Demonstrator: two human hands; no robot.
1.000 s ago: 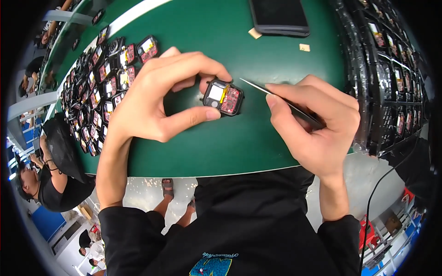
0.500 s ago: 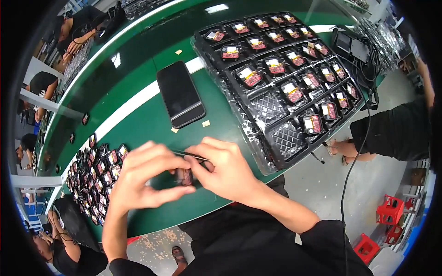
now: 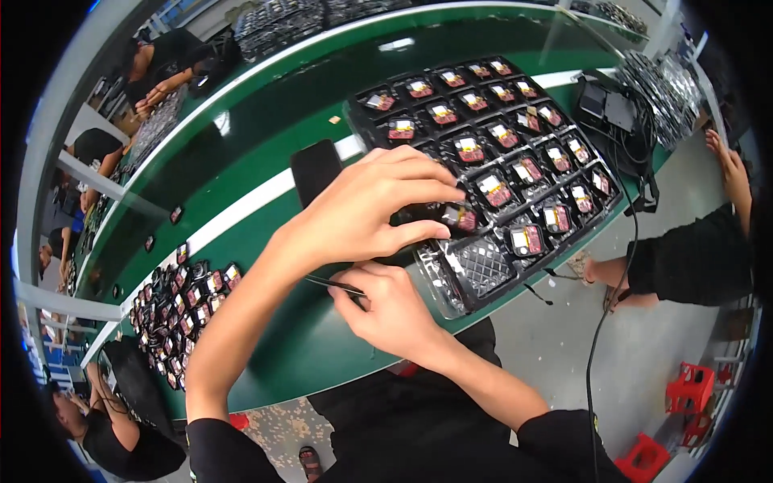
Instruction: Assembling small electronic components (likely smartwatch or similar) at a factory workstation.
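Note:
My left hand (image 3: 386,201) reaches over the black plastic tray (image 3: 463,302). Its thumb and fingers sit on either side of a small square electronic module (image 3: 459,216), black-rimmed with a reddish face, in one of the tray's compartments. Closer to me, my right hand (image 3: 382,310) is closed around thin dark tweezers (image 3: 334,284), whose tips point left. Part of a black phone (image 3: 315,169) shows behind my left hand; the rest is covered. Similar modules with white labels fill most of the tray, and one near compartment (image 3: 485,264) shows only its crosshatched bottom.
A heap of similar modules (image 3: 177,314) lies on the green table (image 3: 322,354) at the left. Black cables and a dark box (image 3: 604,105) stand beyond the tray's right side. Co-workers sit along the left, another person stands at the right, and red stools (image 3: 688,386) are on the floor.
My left hand has carried the module from beside my right hand to the tray, away and to the right. My right hand keeps the tweezers, slightly lower. The whole view has shifted a little.

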